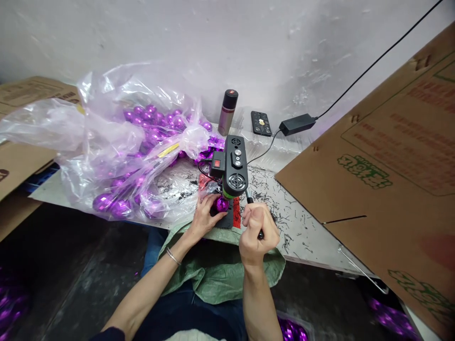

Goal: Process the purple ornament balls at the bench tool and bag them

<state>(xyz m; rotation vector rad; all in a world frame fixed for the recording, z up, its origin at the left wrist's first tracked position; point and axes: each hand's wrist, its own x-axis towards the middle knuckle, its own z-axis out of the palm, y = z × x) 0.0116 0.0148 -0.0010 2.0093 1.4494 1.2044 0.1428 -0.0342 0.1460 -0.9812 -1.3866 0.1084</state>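
Observation:
A small black bench drill press (235, 166) stands on the worktable, with a red switch on its side box. Under its head sits a shiny purple ball (222, 204). My left hand (205, 214) grips that ball from the left, thumb and fingers around it, on the dark base (224, 221). On the right, my right hand (260, 229) is wrapped in a fist round the black-gripped lever (250, 199) of the press. Whether the tool touches the ball is hidden by the press head.
A clear plastic bag (117, 128) of purple balls fills the table's left. Behind stand a spray can (228, 112), a phone (260, 123) and a power adapter (297, 124). A large cardboard box (384, 161) leans at right. Black shavings litter the tabletop (302, 241). Green cloth (220, 279) covers my lap.

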